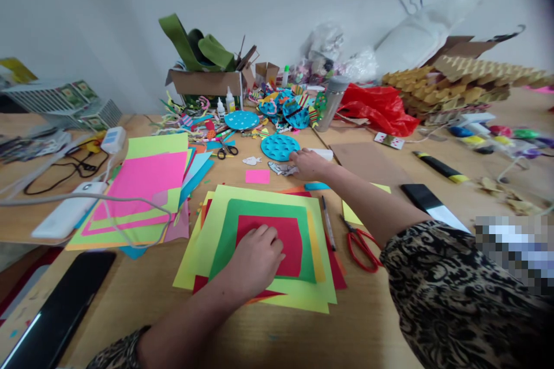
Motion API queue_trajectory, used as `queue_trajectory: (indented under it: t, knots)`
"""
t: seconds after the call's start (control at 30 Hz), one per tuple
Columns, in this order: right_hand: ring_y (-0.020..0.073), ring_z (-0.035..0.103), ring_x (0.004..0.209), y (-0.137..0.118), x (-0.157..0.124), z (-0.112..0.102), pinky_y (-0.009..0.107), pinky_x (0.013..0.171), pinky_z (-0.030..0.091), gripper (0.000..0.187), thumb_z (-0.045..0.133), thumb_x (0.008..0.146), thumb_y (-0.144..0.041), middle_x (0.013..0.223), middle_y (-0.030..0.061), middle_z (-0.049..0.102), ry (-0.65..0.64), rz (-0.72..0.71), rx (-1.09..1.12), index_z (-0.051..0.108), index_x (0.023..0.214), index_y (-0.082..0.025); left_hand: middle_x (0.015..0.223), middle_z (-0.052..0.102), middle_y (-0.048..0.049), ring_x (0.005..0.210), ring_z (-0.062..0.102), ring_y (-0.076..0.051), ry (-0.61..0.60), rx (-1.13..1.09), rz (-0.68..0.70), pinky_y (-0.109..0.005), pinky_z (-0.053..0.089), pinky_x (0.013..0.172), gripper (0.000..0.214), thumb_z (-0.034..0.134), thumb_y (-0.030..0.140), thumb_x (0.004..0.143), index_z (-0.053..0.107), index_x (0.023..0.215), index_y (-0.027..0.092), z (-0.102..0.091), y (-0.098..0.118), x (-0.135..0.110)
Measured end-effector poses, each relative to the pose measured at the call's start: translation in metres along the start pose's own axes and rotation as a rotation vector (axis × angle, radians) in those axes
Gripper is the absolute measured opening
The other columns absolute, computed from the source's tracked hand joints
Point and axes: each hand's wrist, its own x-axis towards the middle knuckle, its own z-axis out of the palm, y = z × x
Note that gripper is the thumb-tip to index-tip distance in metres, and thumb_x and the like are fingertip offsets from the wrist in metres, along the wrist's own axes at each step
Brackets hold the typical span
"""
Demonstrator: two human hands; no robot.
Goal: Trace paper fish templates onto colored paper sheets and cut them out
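Observation:
My left hand point(258, 253) rests on a red sheet point(291, 245) with its fingers curled in and closed; whatever lies under them is hidden. Beneath that sheet are a green sheet point(225, 236) and larger yellow-green sheets point(298, 300), stacked at angles. My right hand point(309, 164) reaches forward with its fingers extended and slightly apart. Its fingertips come down at the edge of a blue scalloped disc point(279, 147) and beside a paper fish cut-out point(279, 169). Left of it lie a smaller white fish cut-out point(251, 160) and a pink paper rectangle point(257, 176).
Red-handled scissors point(361, 248) and a pen point(329, 222) lie right of the stack. Black scissors point(227, 151) are farther back. Coloured sheets point(142, 179) and a white power strip point(69, 207) are left. A bottle point(333, 104), craft scraps and a cardboard box point(210, 89) stand behind.

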Motion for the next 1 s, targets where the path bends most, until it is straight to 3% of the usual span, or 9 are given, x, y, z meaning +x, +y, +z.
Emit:
queue_trajectory:
  t: [0.17, 0.57, 0.77, 0.83, 0.9, 1.0]
  knots:
    - [0.0338, 0.056, 0.108, -0.004, -0.006, -0.008, 0.038, 0.085, 0.042, 0.044, 0.06, 0.08, -0.035, 0.111, 0.023, 0.061, 0.03, 0.011, -0.009, 0.053, 0.114, -0.007, 0.09, 0.06, -0.0062, 0.087, 0.054, -0.021, -0.006, -0.013, -0.008, -0.036, 0.048, 0.078, 0.015, 0.052, 0.022, 0.09, 0.063, 0.083, 0.016, 0.0, 0.001, 0.0]
    - [0.0308, 0.065, 0.093, -0.008, -0.025, -0.027, 0.036, 0.076, 0.047, 0.036, 0.054, 0.076, -0.018, 0.114, 0.0215, 0.058, 0.042, 0.079, 0.069, 0.059, 0.111, -0.009, 0.089, 0.061, -0.0066, 0.087, 0.056, -0.022, 0.006, 0.003, -0.001, -0.037, 0.049, 0.078, 0.014, 0.053, 0.022, 0.09, 0.063, 0.082, 0.016, 0.0, 0.002, -0.001]
    - [0.0297, 0.065, 0.095, -0.015, -0.045, -0.036, 0.035, 0.08, 0.047, 0.034, 0.051, 0.08, -0.022, 0.105, 0.0196, 0.064, 0.168, 0.218, 0.169, 0.065, 0.108, -0.009, 0.086, 0.061, -0.0057, 0.086, 0.057, -0.023, 0.069, -0.002, -0.014, -0.038, 0.05, 0.077, 0.011, 0.059, 0.021, 0.086, 0.063, 0.078, 0.016, 0.009, 0.0, -0.001]
    - [0.0262, 0.066, 0.093, -0.025, -0.059, -0.037, 0.032, 0.078, 0.048, 0.035, 0.051, 0.081, -0.024, 0.103, 0.0165, 0.067, 0.229, 0.265, 0.311, 0.064, 0.11, -0.011, 0.084, 0.061, -0.0049, 0.084, 0.057, -0.022, 0.106, -0.024, -0.016, -0.036, 0.051, 0.074, 0.009, 0.06, 0.02, 0.085, 0.063, 0.077, 0.016, 0.01, 0.0, -0.001]
    - [0.0221, 0.068, 0.081, -0.042, -0.077, -0.036, 0.029, 0.071, 0.05, 0.033, 0.054, 0.079, -0.026, 0.089, 0.0106, 0.07, 0.27, 0.297, 0.784, 0.065, 0.107, -0.013, 0.083, 0.062, -0.0041, 0.082, 0.058, -0.021, 0.182, -0.082, -0.033, -0.034, 0.051, 0.072, 0.006, 0.062, 0.02, 0.084, 0.063, 0.079, 0.017, 0.01, 0.0, 0.0]
    - [0.02, 0.068, 0.068, -0.076, -0.107, -0.03, 0.031, 0.066, 0.053, 0.032, 0.058, 0.078, -0.036, 0.072, 0.0055, 0.068, 0.196, 0.219, 1.462, 0.065, 0.1, -0.013, 0.083, 0.063, -0.0042, 0.079, 0.059, -0.021, 0.385, -0.198, -0.071, -0.033, 0.051, 0.068, 0.014, 0.067, 0.03, 0.083, 0.063, 0.085, 0.017, 0.009, -0.001, 0.0]
